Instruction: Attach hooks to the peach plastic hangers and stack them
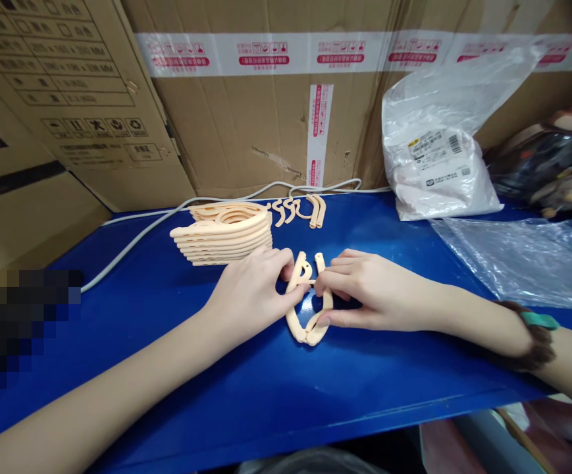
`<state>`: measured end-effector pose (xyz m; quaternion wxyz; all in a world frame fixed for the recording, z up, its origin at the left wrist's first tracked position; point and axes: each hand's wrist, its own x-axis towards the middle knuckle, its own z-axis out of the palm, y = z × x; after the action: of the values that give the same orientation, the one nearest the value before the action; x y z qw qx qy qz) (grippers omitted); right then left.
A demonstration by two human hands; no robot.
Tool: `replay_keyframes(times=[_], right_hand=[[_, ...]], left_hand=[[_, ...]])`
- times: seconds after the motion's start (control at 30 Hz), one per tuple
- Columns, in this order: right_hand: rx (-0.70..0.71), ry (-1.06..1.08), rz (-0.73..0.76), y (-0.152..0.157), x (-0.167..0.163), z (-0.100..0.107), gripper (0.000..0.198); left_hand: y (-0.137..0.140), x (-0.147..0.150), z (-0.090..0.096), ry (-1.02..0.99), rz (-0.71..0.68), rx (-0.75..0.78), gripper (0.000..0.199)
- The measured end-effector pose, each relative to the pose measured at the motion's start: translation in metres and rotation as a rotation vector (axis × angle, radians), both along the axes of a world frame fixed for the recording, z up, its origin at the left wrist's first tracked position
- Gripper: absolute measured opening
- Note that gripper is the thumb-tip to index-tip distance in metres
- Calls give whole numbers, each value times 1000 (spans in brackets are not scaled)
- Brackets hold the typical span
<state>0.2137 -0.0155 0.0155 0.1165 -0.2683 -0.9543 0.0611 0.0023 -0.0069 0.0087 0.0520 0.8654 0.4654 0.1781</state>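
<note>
A peach plastic folding clothes hanger (293, 321) is held low over the blue table, its two arms folded into a narrow loop joined at the near end. My left hand (253, 280) pinches its left arm between thumb and fingers. On the opposite side, my right hand (364, 289) grips the right arm, thumb low and fingertips near the middle of the loop. Fingers partly cover the small inner parts. Behind my left hand, a stack of matching folded hangers (221, 240) stands on the table. Loose curved hook pieces (286, 210) and short arm pieces (317, 212) lie farther back.
A grey-white cable (142, 243) runs along the back of the blue table (246, 395). Cardboard boxes (266, 125) wall off the back and left. A white plastic parcel bag (434, 158) and clear plastic film (517, 263) lie at the right.
</note>
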Motion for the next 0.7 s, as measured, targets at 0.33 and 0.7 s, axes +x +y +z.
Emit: replay_keyframes(times=[0.33,0.7], right_hand=[[-19,-3,3,-1,-1,-1,29],[-40,9,3,-2,-2,0,26]], left_hand=[[-3,0,-1,49,-34,43,14],[-4,0,-1,171,-85,205,5]])
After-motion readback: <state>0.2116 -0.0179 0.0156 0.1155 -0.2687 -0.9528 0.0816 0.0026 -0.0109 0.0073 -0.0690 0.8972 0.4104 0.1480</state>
